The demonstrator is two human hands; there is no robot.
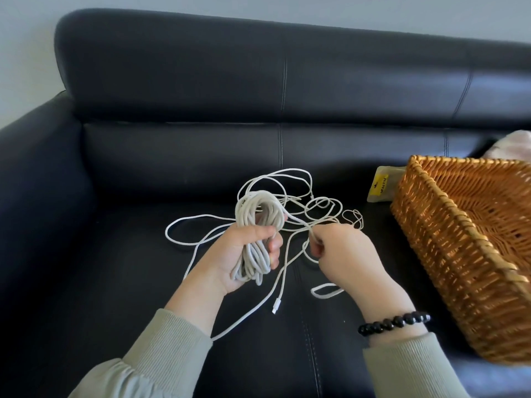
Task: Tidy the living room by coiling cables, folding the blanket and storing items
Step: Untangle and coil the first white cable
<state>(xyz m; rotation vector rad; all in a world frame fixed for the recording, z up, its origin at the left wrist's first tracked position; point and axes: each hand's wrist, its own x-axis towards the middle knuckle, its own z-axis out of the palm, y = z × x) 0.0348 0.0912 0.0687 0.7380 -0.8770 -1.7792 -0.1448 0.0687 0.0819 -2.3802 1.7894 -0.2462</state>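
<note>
On the black sofa (pixel 143 196), the left hand (pixel 244 254) had its fingers (pixel 274 247) curled round a white cable coil (pixel 257 216) held over the seat. The rest of the cable (pixel 321 203) lay in loose crossing loops behind it, and a plug (pixel 275 306) trailed nearer the person. The right hand (pixel 344 251) pinched one strand just beside the coil. Which loop that strand led to was hard to tell, so a firm pull could have cinched the tangle into a knot or dragged turns off the coil before it reached the wicker basket (pixel 459 254) nearby.
</note>
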